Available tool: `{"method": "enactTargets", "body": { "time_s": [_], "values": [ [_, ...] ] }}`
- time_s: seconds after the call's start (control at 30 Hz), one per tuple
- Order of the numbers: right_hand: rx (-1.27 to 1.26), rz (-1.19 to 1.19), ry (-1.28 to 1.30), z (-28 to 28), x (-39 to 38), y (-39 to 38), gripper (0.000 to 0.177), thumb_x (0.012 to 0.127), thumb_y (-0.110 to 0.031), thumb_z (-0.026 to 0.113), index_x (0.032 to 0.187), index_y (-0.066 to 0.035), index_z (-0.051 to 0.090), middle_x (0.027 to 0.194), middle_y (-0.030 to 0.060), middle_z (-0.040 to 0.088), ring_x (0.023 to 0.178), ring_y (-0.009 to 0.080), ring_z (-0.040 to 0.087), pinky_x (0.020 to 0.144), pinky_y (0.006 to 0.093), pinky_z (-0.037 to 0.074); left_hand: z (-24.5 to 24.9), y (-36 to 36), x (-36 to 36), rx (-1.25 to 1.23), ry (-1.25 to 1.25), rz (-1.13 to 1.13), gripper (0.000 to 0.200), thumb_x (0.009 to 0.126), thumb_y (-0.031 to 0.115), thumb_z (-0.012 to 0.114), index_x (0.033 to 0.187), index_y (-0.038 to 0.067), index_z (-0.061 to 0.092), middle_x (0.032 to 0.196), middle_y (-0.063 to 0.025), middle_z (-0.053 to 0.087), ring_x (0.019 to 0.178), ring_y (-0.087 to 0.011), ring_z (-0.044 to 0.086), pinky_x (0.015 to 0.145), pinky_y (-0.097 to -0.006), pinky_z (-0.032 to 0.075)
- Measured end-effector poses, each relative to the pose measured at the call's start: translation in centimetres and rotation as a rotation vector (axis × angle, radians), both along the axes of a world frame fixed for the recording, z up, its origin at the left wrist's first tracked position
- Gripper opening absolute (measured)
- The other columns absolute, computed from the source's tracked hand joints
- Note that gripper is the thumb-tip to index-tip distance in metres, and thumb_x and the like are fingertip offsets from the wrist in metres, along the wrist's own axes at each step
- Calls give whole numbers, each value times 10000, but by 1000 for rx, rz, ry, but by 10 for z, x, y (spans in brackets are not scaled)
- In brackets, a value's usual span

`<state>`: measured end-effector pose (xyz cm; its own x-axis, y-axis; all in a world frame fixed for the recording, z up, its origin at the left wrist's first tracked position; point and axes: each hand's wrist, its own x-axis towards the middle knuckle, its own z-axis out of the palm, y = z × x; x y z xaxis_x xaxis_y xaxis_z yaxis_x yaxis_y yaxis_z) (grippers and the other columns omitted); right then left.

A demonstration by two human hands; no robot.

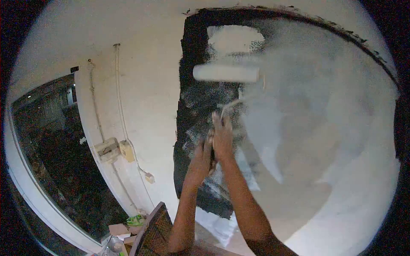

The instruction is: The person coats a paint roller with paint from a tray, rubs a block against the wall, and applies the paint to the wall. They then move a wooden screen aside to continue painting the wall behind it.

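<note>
Both of my hands are wrapped round the handle of a paint roller, one above the other. My right hand is the upper one, with some fingers stretched along the handle; my left hand grips lower down. The white roller sleeve lies level against the wall, its bent wire frame running down to my grip. Behind it is a black painted patch, partly covered with white and grey paint. Most of the handle is hidden by my fingers.
A dark window with a white frame stands at left. Electrical boxes and conduits run down the wall beside it. Below are a brown woven chair back and a cardboard box among clutter. My arms cast shadows on the wall.
</note>
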<state>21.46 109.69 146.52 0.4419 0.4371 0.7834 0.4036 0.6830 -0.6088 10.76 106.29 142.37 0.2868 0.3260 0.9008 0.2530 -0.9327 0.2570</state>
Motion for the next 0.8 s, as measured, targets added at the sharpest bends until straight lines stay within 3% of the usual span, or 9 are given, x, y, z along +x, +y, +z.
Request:
{"method": "enactTargets", "body": {
  "time_s": [0.07, 0.23, 0.27, 0.33, 0.37, 0.5, 0.63, 0.77, 0.8],
  "values": [
    [-20, 19, 27, -28, -6, -4, 224, 838, -286, 514, 883, -84, 427, 623, -2, 372, 477, 78, 376, 400, 235, 325, -4, -23, -15, -421, 63, -110, 542, 791, 144, 477, 1271, 25, 255, 1086, -250, 444, 934, -366, 494, 768, -407, 436],
    [137, -147, -159, 39, -13, 19, 335, 835, -326, 486, 980, -26, 452, 822, 103, 457, 757, 192, 458, 653, 345, 400, 59, 14, -30, -365, 13, -237, 425, 868, 438, 354, 939, 31, 456, 607, -64, 476, 455, -152, 446, 408, -279, 373],
    [33, -77, -160, 76, -24, 4, 338, 813, -259, 496, 1065, -46, 426, 919, 156, 450, 840, 257, 452, 722, 370, 395, 107, -6, -40, -776, -32, -434, 493, 869, 508, 307, 797, 54, 483, 503, -11, 418, 379, -99, 374, 345, -246, 315],
    [-186, 43, -165, 151, -46, -31, 491, 768, -125, 517, 1236, -86, 376, 1114, 262, 438, 1007, 387, 439, 861, 419, 385, 153, 9, -42, -576, -50, -376, 500, 863, 526, 301, 688, 80, 444, 491, -6, 402, 366, -95, 361, 320, -234, 295],
    [-177, 496, 229, 176, -55, -35, 492, 773, -156, 524, 1238, -92, 377, 1114, 257, 451, 1021, 389, 438, 863, 415, 383, 174, 11, -44, -549, -59, -379, 514, 861, 537, 294, 654, 88, 433, 487, -3, 395, 363, -93, 358, 312, -229, 287],
    [-192, -361, -644, 186, -17, 54, 495, 773, -226, 538, 1228, -97, 394, 1096, 222, 479, 1021, 376, 455, 867, 425, 376, 198, 9, -59, -811, 72, -396, 477, 888, 429, 296, 1103, 31, 446, 864, -58, 522, 732, -150, 474, 617, -280, 449],
    [-101, 271, 88, 121, -38, 27, 391, 765, -248, 581, 1069, -75, 406, 897, 107, 456, 832, 242, 461, 720, 369, 395, 122, 24, -54, -495, 124, -292, 466, 902, 370, 294, 1212, 34, 387, 1071, -99, 488, 836, -221, 485, 707, -286, 441],
    [-215, 476, 462, 40, -57, -25, 350, 777, -285, 598, 950, -45, 410, 732, 17, 405, 663, 81, 455, 573, 262, 418, 39, 33, -40, 173, -136, -105, 546, 855, 542, 296, 861, 23, 466, 556, -31, 438, 443, -118, 406, 403, -263, 342],
    [-189, 474, 429, 43, -59, -23, 356, 782, -280, 592, 971, -38, 409, 734, 16, 407, 662, 86, 457, 579, 263, 420, 43, 12, -49, -336, -97, -262, 539, 859, 533, 299, 863, 21, 468, 557, -32, 438, 449, -119, 408, 408, -268, 344]
  ]
}}
